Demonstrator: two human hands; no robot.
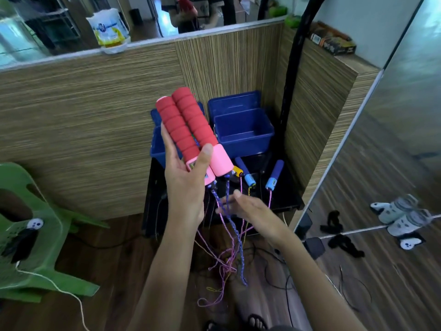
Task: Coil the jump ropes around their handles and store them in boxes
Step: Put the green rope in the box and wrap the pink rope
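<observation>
Tangled rope cords (pixel 229 259) are seen hanging toward six o'clock below both hands. Two red foam handles (pixel 185 123) are gripped side by side by the left hand (pixel 188 185), pointing to eleven o'clock. Relaxed and empty, the right hand (pixel 248 209) is held beside the cords. Two blue handles (pixel 274 175) lie at three o'clock, before an open blue box (pixel 243 132).

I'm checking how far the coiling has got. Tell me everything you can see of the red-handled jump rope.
The red-handled jump rope has two ribbed red foam grips side by side, each ending in a pink plastic cap. The left hand holds them tilted upward, thumb across the caps, in front of the blue boxes. Its braided blue-purple cord hangs uncoiled toward the floor, past the open right hand, which seems to touch it.
</observation>
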